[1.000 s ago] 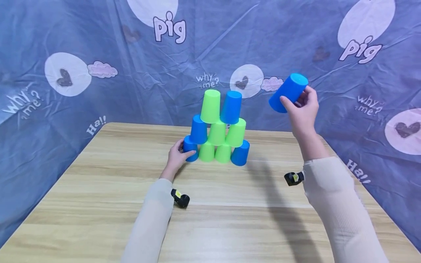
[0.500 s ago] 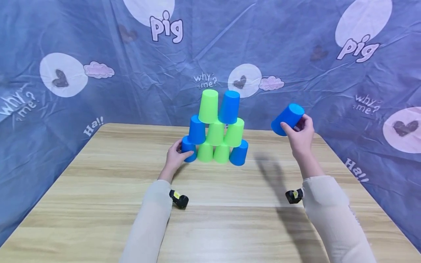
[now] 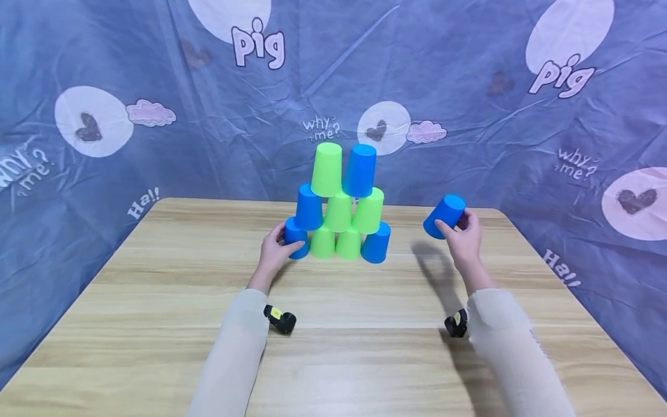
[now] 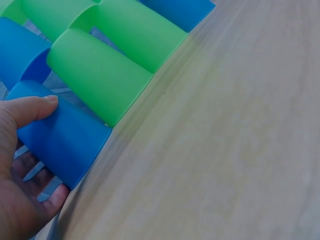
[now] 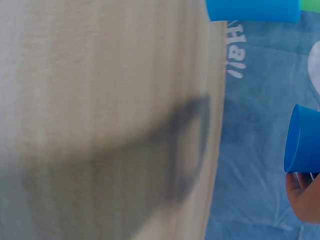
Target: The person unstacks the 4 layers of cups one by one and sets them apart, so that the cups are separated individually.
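Head view, blue cup (image 3: pixel 442 215) in right hand (image 3: pixel 464 238)

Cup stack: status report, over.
Left hand holds bottom-left blue cup. Right hand holds tilted blue cup off table. Cup stack standing; nothing seen between it and right hand.

Head view: from above, facing forward and down across the tabletop (image 3: pixel 333 365) to the printed backdrop (image 3: pixel 333 63). Left wrist view: tilted, close on the left hand (image 4: pixel 17 192) and lower cups (image 4: pixel 102 75), shared with head. Right wrist view: turned sideways, right hand (image 5: pixel 306 201) at its edge, tabletop and backdrop shared with head.
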`<state>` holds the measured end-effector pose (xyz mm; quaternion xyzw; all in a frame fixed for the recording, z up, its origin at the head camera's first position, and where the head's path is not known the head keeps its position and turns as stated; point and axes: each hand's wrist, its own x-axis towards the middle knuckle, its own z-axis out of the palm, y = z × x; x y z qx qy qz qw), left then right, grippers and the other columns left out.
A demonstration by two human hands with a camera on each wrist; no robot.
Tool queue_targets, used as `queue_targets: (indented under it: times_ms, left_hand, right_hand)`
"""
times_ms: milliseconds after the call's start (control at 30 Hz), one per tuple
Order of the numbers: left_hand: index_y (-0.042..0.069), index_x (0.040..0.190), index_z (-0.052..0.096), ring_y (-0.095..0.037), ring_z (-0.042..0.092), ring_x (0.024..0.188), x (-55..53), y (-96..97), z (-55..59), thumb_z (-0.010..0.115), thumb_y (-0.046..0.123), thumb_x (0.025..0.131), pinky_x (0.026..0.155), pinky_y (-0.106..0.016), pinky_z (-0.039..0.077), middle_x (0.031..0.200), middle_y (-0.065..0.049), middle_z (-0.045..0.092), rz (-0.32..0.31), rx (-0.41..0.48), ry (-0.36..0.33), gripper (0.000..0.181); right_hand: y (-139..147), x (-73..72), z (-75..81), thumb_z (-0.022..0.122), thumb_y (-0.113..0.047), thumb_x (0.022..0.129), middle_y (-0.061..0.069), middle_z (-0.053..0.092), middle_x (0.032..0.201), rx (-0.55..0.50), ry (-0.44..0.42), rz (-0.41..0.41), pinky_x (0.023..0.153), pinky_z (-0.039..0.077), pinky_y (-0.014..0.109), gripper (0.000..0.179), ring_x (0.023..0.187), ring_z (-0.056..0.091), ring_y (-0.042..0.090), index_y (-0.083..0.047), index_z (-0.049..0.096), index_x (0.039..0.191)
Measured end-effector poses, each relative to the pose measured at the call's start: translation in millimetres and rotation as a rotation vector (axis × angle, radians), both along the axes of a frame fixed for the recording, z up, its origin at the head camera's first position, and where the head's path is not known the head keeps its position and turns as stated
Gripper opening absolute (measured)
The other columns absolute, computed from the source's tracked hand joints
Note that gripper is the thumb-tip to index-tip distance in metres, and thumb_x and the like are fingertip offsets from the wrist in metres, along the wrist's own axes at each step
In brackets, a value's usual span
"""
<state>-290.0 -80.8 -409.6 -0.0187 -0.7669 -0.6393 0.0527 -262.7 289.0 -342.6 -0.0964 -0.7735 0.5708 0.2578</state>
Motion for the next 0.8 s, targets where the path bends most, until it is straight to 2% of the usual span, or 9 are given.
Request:
queue_targets:
  times_ms: [333, 500, 800]
  left_hand:
    - [0.008, 0.129, 0.038, -0.028, 0.037, 0.115, 1.8, 1.5, 1.5, 0.066, 0.014, 0.076, 0.093, -0.043, 0.03, 0.127, -0.014, 0.04, -0.001, 0.003, -0.013, 0.061]
    - [0.008, 0.129, 0.038, -0.028, 0.036, 0.116, 1.3, 2.2, 1.3, 0.066, 0.014, 0.077, 0.094, -0.043, 0.029, 0.128, -0.013, 0.039, -0.005, -0.004, -0.01, 0.06]
    - [0.008, 0.13, 0.037, -0.028, 0.036, 0.116, 1.4, 1.7, -1.0, 0.066, 0.014, 0.077, 0.094, -0.043, 0.03, 0.128, -0.013, 0.038, -0.008, -0.004, -0.006, 0.061]
  right_hand:
    - [4.1, -1.9, -21.4, 0.064, -0.012, 0.077, 0.02, 0.038, 0.124, 0.035, -0.099, -0.037, 0.095, 0.028, 0.04, 0.061, 0.113, 0.036, 0.031, 0.002, 0.03, 0.125]
    - [8.7, -4.5, -31.7, 0.062, -0.012, 0.078, 0.021, 0.036, 0.124, 0.021, -0.14, -0.044, 0.095, 0.028, 0.04, 0.06, 0.113, 0.034, 0.033, 0.002, 0.028, 0.126]
    - [17.0, -8.4, -42.8, 0.06, -0.015, 0.081, 0.022, 0.031, 0.129, 0.031, -0.217, -0.034, 0.096, 0.026, 0.042, 0.063, 0.117, 0.031, 0.034, 0.001, 0.023, 0.129]
